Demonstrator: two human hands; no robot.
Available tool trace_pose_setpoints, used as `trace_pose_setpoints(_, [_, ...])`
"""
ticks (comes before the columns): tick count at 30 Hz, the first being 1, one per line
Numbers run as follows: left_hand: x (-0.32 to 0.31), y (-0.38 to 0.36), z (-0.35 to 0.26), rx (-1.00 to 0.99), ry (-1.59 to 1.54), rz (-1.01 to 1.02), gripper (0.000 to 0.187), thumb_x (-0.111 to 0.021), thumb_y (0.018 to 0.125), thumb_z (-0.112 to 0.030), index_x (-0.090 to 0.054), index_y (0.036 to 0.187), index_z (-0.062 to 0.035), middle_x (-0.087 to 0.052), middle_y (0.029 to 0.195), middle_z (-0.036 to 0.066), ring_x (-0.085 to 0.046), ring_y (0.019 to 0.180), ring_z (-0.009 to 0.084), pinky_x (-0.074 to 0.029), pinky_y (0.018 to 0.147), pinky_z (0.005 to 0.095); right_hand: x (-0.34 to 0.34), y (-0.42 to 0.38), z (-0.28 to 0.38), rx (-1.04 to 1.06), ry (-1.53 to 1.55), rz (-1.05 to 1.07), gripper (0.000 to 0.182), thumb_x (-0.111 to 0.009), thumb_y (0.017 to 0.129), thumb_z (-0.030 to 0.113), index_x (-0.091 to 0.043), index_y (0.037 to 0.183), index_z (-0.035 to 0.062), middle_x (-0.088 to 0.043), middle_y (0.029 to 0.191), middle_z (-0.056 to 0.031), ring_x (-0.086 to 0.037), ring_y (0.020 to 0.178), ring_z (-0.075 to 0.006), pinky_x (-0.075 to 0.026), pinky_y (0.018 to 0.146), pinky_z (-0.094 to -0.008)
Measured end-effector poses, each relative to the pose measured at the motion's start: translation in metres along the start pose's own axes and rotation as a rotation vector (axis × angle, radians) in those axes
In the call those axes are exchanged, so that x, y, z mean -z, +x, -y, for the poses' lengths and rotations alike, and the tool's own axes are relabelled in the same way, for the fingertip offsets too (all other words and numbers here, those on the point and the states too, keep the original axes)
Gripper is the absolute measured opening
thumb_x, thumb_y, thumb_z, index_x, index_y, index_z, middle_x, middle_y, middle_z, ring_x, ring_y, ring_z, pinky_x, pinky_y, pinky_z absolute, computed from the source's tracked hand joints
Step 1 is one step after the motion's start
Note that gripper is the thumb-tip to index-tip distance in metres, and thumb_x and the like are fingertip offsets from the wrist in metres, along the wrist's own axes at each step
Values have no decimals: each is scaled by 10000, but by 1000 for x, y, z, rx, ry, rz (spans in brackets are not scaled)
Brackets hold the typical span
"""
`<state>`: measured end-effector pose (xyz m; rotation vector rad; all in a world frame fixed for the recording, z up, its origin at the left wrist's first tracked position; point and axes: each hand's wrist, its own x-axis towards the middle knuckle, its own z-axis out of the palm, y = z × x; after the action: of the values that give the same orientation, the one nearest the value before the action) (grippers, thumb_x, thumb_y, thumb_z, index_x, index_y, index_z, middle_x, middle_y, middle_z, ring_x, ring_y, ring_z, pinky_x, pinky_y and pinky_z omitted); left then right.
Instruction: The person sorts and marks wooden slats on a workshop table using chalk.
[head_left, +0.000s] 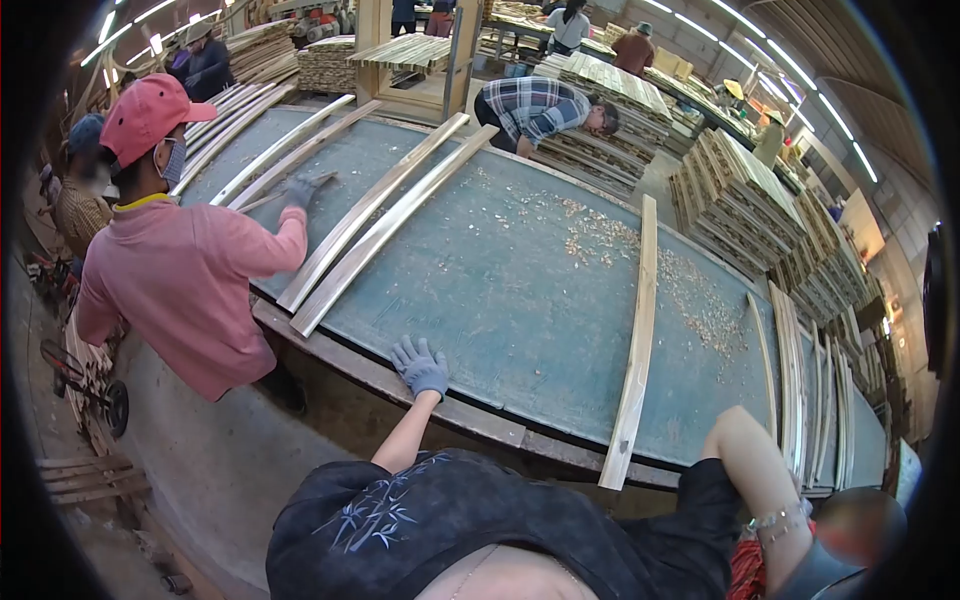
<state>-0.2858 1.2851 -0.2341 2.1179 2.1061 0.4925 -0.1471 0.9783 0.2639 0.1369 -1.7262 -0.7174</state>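
While left hand (419,366) rests flat on table (520,290), plank (636,350) nearby, wood chips (690,300) scattered

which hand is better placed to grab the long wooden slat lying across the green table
Probably the right. The wooden slat overhangs the table's near edge beside the right arm, though that hand is blurred at the frame's bottom. The gloved left hand rests flat on the edge, well apart from the slat.
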Motion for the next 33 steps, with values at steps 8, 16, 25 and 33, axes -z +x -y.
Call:
trace_pose_setpoints(8, [62,43,-18,-53,-461,430,380,-492,814,-333,-548,1071,-60,-483,1131,176,-435,1063,297,-296,936,404,-27,-56,-73,-649,349,-330,235,-503,745,30,-438,542,129,-443,455,36,-420,487,-80,-374,430,-203])
trace_pose_setpoints(16, [387,12,-57,-606,-1586,22,163,-476,835,-78,-586,875,35,-575,735,82,-539,658,109,-425,621,213,-30,-82,-94,-965,632,-459,243,-438,847,25,-449,604,33,-523,472,-34,-460,323,-110,-405,303,-205])
trace_pose_setpoints(25, [459,-3,-49,-1509,-1551,-198,402,-440,819,-429,-456,767,-31,-335,687,-9,-357,680,141,-286,939,379,-30,-94,-72,-844,971,-438,248,-476,761,-67,-457,559,76,-478,471,-30,-469,373,-114,-411,377,-197])
trace_pose_setpoints(33, [456,0,-11,-1308,-1651,-241,362,-417,825,-385,-430,719,-39,-325,674,-3,-349,664,152,-248,971,423,-1,-96,-57,-936,862,-634,247,-490,747,-81,-459,557,75,-477,498,-30,-485,413,-112,-420,403,-199])
